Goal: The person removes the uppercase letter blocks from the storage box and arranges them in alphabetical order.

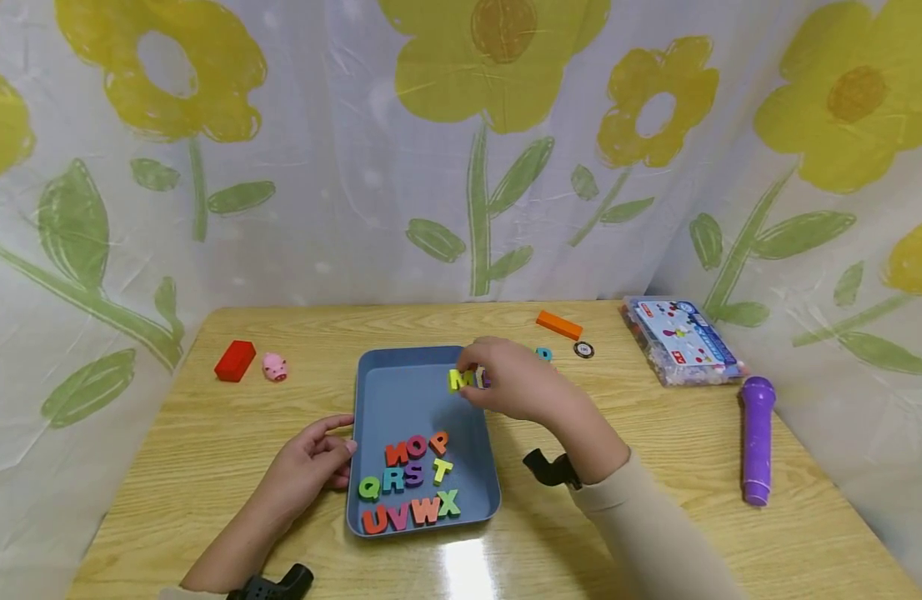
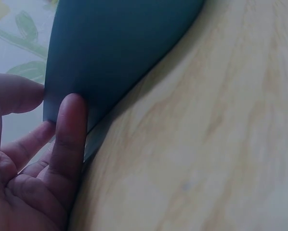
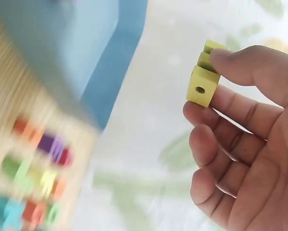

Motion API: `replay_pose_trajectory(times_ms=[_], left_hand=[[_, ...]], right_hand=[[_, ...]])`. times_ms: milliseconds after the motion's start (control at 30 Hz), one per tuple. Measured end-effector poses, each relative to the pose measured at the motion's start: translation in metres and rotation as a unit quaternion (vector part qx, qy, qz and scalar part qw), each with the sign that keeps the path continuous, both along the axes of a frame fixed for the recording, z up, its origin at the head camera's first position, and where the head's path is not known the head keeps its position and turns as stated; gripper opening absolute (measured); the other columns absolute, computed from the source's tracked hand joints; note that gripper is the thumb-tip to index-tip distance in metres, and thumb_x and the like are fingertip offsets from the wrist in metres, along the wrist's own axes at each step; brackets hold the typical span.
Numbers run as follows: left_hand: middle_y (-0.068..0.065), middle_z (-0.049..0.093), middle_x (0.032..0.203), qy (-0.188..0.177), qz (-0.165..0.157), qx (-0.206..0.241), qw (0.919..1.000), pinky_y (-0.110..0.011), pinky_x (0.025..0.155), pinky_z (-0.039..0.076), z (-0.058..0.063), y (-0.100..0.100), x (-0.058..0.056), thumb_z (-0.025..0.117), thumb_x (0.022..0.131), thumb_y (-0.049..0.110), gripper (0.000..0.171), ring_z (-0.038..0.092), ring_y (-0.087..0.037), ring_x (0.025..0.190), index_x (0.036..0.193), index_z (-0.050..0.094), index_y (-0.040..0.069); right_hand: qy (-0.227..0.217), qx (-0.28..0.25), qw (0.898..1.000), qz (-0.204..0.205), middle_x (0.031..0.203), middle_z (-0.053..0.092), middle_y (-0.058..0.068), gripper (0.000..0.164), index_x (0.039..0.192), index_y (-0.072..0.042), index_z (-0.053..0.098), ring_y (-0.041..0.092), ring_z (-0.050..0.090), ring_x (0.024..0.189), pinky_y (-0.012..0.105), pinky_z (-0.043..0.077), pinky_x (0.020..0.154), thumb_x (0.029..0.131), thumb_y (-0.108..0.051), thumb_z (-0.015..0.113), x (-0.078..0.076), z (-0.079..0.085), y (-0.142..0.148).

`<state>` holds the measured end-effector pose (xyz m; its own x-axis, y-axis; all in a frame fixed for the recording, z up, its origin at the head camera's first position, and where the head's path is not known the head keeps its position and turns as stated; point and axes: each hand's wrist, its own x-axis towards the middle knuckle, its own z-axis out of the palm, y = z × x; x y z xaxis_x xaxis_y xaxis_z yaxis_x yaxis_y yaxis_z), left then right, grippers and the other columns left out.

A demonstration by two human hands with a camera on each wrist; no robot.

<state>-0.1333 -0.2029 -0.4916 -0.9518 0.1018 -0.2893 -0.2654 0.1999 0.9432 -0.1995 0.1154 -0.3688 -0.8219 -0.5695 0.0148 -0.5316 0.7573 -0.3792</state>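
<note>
My right hand is over the far right corner of a blue-grey tray, thumb and fingertips pinching a yellow letter M. A purple letter shows partly behind the fingers. At the tray's left side, my left hand holds the edge, thumb at the rim and a finger against the outer wall. Near the tray's front lie coloured letters in rows: a red N, O and P; a green Q, R, S and a yellow T; an orange U, V, W and X.
More coloured letters lie on the table beside the tray, mostly hidden behind my right hand in the head view. Back left are a red block and pink pig. Rightward are an orange block, round token, bead box and purple microphone.
</note>
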Motion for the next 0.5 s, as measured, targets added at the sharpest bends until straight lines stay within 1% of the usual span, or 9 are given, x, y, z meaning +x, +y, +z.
replay_pose_trajectory(times_ms=[67, 167, 233, 367, 500], left_hand=[[-0.012, 0.074, 0.107, 0.0, 0.001, -0.003, 1.0, -0.03, 0.075, 0.065, 0.0, 0.0, 0.0, 0.069, 0.108, 0.017, 0.053, 0.074, -0.021, 0.086, 0.158, 0.053, 0.008], [-0.012, 0.074, 0.107, 0.001, 0.002, -0.005, 1.0, -0.03, 0.075, 0.065, 0.0, 0.0, 0.0, 0.069, 0.108, 0.017, 0.053, 0.073, -0.02, 0.086, 0.158, 0.053, 0.009], [-0.012, 0.074, 0.107, 0.002, 0.002, -0.005, 1.0, -0.03, 0.075, 0.065, 0.0, 0.0, 0.0, 0.069, 0.108, 0.016, 0.053, 0.073, -0.02, 0.086, 0.158, 0.053, 0.008], [-0.012, 0.074, 0.108, 0.002, 0.0, -0.003, 1.0, -0.03, 0.075, 0.065, 0.0, 0.001, 0.0, 0.069, 0.108, 0.017, 0.053, 0.074, -0.02, 0.086, 0.158, 0.053, 0.008], [-0.013, 0.074, 0.108, 0.001, -0.001, 0.0, 1.0, -0.03, 0.075, 0.065, 0.001, 0.001, 0.0, 0.069, 0.108, 0.016, 0.053, 0.074, -0.02, 0.087, 0.158, 0.053, 0.008]], right_hand=[[-0.001, -0.005, 1.0, -0.022, 0.112, 0.074, 0.001, 0.023, 0.118, -0.011, 0.077, 0.021, 0.067, 0.098, 0.037, 0.059, 0.089, 0.098, -0.02, 0.084, -0.001, -0.005, 0.018], [-0.013, 0.01, 0.999, -0.046, 0.111, 0.075, 0.002, 0.022, 0.117, -0.01, 0.077, 0.027, 0.07, 0.105, 0.042, 0.06, 0.093, 0.098, -0.019, 0.083, 0.0, -0.017, 0.039], [-0.028, 0.025, 0.998, -0.059, 0.112, 0.076, 0.002, 0.023, 0.118, -0.01, 0.078, 0.027, 0.071, 0.108, 0.044, 0.06, 0.097, 0.097, -0.019, 0.084, 0.001, -0.028, 0.048], [-0.047, 0.045, 0.995, -0.074, 0.112, 0.077, 0.002, 0.023, 0.116, -0.009, 0.079, 0.023, 0.07, 0.107, 0.044, 0.06, 0.099, 0.096, -0.017, 0.086, 0.002, -0.048, 0.054], [-0.047, 0.055, 0.995, -0.071, 0.108, 0.077, -0.001, 0.021, 0.112, -0.011, 0.08, 0.019, 0.069, 0.102, 0.042, 0.061, 0.096, 0.093, -0.016, 0.088, 0.002, -0.064, 0.052]])
